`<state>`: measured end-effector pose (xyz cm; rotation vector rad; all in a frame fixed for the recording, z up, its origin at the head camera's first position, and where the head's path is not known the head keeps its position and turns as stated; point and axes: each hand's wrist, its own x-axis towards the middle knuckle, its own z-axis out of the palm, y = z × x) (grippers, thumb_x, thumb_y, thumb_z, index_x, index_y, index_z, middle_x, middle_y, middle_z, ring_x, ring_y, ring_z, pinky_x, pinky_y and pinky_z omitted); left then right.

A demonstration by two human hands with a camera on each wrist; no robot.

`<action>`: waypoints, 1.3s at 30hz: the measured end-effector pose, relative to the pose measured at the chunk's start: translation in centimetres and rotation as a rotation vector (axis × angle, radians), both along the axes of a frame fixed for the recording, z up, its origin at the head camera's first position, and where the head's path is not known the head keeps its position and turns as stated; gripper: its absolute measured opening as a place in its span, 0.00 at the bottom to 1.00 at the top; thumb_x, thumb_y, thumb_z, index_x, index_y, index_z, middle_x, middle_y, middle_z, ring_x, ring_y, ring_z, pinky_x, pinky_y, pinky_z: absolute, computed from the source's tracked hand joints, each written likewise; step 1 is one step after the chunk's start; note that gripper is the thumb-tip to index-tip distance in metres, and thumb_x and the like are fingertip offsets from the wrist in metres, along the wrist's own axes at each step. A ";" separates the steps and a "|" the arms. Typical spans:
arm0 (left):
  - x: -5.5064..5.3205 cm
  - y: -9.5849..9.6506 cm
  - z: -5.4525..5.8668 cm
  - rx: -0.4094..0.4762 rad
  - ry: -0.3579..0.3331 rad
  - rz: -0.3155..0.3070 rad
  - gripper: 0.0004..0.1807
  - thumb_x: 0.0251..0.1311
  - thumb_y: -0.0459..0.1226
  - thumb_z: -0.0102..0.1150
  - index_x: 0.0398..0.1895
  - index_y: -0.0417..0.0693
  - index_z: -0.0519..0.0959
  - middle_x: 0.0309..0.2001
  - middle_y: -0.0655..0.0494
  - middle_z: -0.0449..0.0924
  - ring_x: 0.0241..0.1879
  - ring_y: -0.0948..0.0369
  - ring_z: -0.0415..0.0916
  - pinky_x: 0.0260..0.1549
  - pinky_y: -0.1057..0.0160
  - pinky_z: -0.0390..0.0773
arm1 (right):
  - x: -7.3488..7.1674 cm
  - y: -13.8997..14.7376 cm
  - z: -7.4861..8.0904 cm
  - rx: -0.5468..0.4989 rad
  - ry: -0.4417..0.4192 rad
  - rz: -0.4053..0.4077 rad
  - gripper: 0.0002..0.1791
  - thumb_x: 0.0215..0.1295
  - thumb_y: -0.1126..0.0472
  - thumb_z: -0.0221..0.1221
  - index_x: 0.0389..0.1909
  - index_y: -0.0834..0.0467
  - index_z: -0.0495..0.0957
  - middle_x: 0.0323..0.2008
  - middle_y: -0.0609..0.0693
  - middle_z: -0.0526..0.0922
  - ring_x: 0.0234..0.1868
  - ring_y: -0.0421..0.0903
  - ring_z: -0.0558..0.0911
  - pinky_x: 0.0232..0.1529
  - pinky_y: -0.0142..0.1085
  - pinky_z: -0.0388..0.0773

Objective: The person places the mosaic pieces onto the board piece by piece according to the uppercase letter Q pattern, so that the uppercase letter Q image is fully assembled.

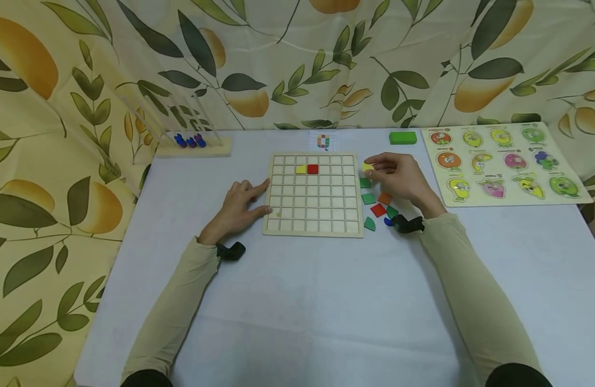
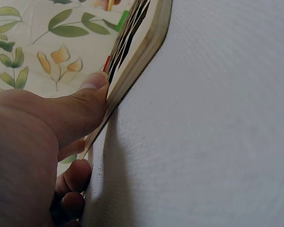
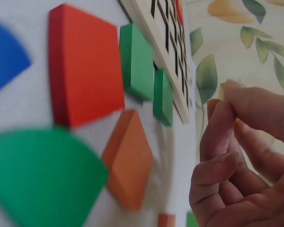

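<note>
A wooden grid board (image 1: 313,230) lies flat on the table. In one of its upper rows a yellow piece (image 1: 301,170) sits beside a red square tile (image 1: 313,169). My left hand (image 1: 236,209) touches the board's left edge, thumb and index finger stretched toward it; in the left wrist view the thumb (image 2: 87,101) presses at the rim. Off the board's upper right corner, my right hand (image 1: 399,174) pinches a small yellow tile (image 1: 367,167) between thumb and fingertips. Below that hand lie green tiles (image 1: 368,199), an orange tile (image 1: 385,198) and a red tile (image 1: 378,210).
A small pattern card (image 1: 323,141) lies behind the board. Farther right are a green block (image 1: 402,138) and a fruit picture board (image 1: 505,166). At the back left stands a wooden base (image 1: 193,150) with thin rods and blue beads. A blue piece (image 3: 7,56) lies near the right wrist.
</note>
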<state>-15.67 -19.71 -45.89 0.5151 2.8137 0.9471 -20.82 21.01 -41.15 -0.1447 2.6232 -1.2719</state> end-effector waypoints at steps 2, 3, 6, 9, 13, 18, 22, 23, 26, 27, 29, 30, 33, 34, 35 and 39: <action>0.0 0.0 0.0 0.002 -0.003 0.001 0.41 0.68 0.44 0.72 0.81 0.48 0.65 0.39 0.48 0.67 0.39 0.54 0.54 0.44 0.57 0.54 | -0.3 -0.4 -0.2 -0.010 -0.023 -0.003 0.22 0.74 0.51 0.67 0.63 0.57 0.83 0.56 0.58 0.84 0.51 0.49 0.81 0.47 0.25 0.75; 0.0 0.0 0.0 0.003 -0.006 0.002 0.41 0.68 0.44 0.72 0.81 0.48 0.65 0.39 0.49 0.67 0.39 0.54 0.54 0.44 0.57 0.54 | -0.5 -0.6 -0.3 -0.013 -0.035 -0.004 0.22 0.74 0.51 0.67 0.63 0.57 0.83 0.56 0.57 0.83 0.51 0.49 0.81 0.47 0.26 0.75; 0.0 0.0 0.0 0.001 -0.006 0.000 0.41 0.68 0.45 0.71 0.81 0.48 0.65 0.39 0.49 0.67 0.39 0.54 0.54 0.44 0.57 0.54 | -1.0 -1.4 -0.6 -0.024 -0.049 -0.003 0.22 0.73 0.51 0.68 0.63 0.56 0.83 0.56 0.57 0.83 0.51 0.48 0.81 0.49 0.29 0.75; 0.0 0.0 0.1 0.000 -0.005 -0.002 0.41 0.68 0.45 0.71 0.81 0.48 0.65 0.39 0.49 0.67 0.39 0.54 0.54 0.44 0.57 0.54 | -1.4 -2.2 -0.7 -0.040 -0.042 0.006 0.21 0.73 0.52 0.68 0.62 0.56 0.83 0.55 0.57 0.84 0.51 0.48 0.82 0.49 0.30 0.75; 0.0 -0.1 0.1 0.002 -0.004 -0.002 0.41 0.68 0.44 0.71 0.81 0.48 0.65 0.39 0.49 0.67 0.39 0.54 0.55 0.44 0.57 0.54 | -1.9 -3.5 -0.7 -0.053 -0.032 0.031 0.20 0.73 0.53 0.68 0.60 0.56 0.84 0.53 0.57 0.84 0.48 0.48 0.82 0.49 0.32 0.75; -0.1 -0.1 0.1 0.008 -0.004 -0.004 0.41 0.68 0.44 0.71 0.81 0.48 0.65 0.39 0.49 0.67 0.39 0.54 0.55 0.44 0.57 0.54 | -2.4 -5.1 -0.9 -0.063 -0.042 0.063 0.20 0.73 0.53 0.66 0.61 0.57 0.83 0.54 0.58 0.85 0.48 0.49 0.82 0.52 0.38 0.75; -0.2 -0.1 0.0 0.007 -0.004 -0.006 0.41 0.68 0.45 0.71 0.81 0.48 0.65 0.39 0.49 0.67 0.39 0.54 0.55 0.44 0.57 0.53 | -2.7 -6.0 -0.9 -0.070 -0.062 0.066 0.20 0.73 0.54 0.67 0.62 0.57 0.83 0.55 0.58 0.84 0.51 0.51 0.82 0.55 0.41 0.74; -0.2 -0.1 0.0 0.004 -0.003 -0.004 0.41 0.68 0.45 0.71 0.81 0.48 0.65 0.39 0.49 0.67 0.39 0.54 0.55 0.44 0.57 0.53 | -2.8 -6.2 -0.9 -0.072 -0.064 0.067 0.20 0.73 0.54 0.67 0.61 0.57 0.83 0.54 0.58 0.84 0.51 0.51 0.82 0.55 0.42 0.75; -0.1 -0.2 0.0 0.001 -0.003 0.001 0.41 0.68 0.44 0.72 0.81 0.49 0.65 0.38 0.50 0.67 0.39 0.55 0.55 0.44 0.58 0.54 | -3.1 -6.7 -0.9 -0.067 -0.051 0.078 0.19 0.73 0.55 0.67 0.60 0.57 0.83 0.54 0.59 0.85 0.51 0.52 0.82 0.56 0.43 0.75; -0.1 -0.2 -0.1 0.001 -0.002 0.002 0.41 0.68 0.44 0.72 0.81 0.48 0.65 0.38 0.50 0.67 0.39 0.55 0.55 0.44 0.58 0.54 | -3.2 -6.9 -0.9 -0.062 -0.043 0.086 0.19 0.73 0.55 0.68 0.60 0.57 0.84 0.54 0.59 0.85 0.51 0.53 0.83 0.56 0.43 0.76; -0.1 -0.2 -0.1 0.002 0.000 0.002 0.41 0.68 0.44 0.72 0.81 0.48 0.66 0.38 0.50 0.67 0.39 0.55 0.55 0.44 0.58 0.54 | -3.4 -7.3 -1.0 -0.044 -0.029 0.103 0.19 0.73 0.55 0.68 0.59 0.58 0.84 0.53 0.59 0.86 0.51 0.53 0.83 0.56 0.43 0.76; -0.1 -0.2 -0.1 0.004 0.001 0.001 0.41 0.68 0.44 0.72 0.81 0.48 0.66 0.38 0.50 0.67 0.39 0.55 0.55 0.44 0.58 0.54 | -3.4 -7.4 -1.0 -0.032 -0.021 0.111 0.18 0.73 0.56 0.68 0.59 0.58 0.84 0.53 0.60 0.86 0.51 0.53 0.83 0.56 0.43 0.76; -0.2 -0.2 -0.1 0.008 0.005 -0.003 0.41 0.67 0.44 0.72 0.80 0.48 0.66 0.38 0.49 0.68 0.39 0.55 0.55 0.44 0.58 0.54 | -3.6 -8.0 -1.0 0.000 -0.010 0.128 0.17 0.72 0.57 0.68 0.58 0.59 0.85 0.52 0.60 0.86 0.51 0.54 0.82 0.55 0.44 0.75; -0.2 -0.2 -0.1 0.007 0.006 -0.005 0.41 0.67 0.44 0.72 0.80 0.48 0.66 0.38 0.49 0.68 0.38 0.55 0.55 0.43 0.58 0.54 | -3.6 -8.1 -0.9 0.008 -0.009 0.132 0.17 0.72 0.57 0.68 0.57 0.60 0.85 0.52 0.61 0.86 0.51 0.54 0.82 0.55 0.44 0.75; -0.2 -0.2 -0.1 0.005 0.007 -0.005 0.41 0.67 0.44 0.72 0.80 0.48 0.66 0.38 0.49 0.68 0.38 0.55 0.55 0.43 0.58 0.54 | -3.6 -8.2 -0.9 0.018 -0.010 0.136 0.17 0.72 0.58 0.68 0.57 0.60 0.85 0.52 0.61 0.86 0.51 0.54 0.81 0.54 0.44 0.74; -0.2 -0.1 -0.1 0.009 0.009 -0.007 0.41 0.67 0.44 0.72 0.80 0.48 0.66 0.38 0.49 0.68 0.38 0.55 0.54 0.44 0.58 0.54 | -3.6 -8.7 -0.6 0.053 -0.028 0.135 0.17 0.72 0.58 0.68 0.57 0.60 0.86 0.51 0.60 0.85 0.50 0.54 0.78 0.53 0.43 0.72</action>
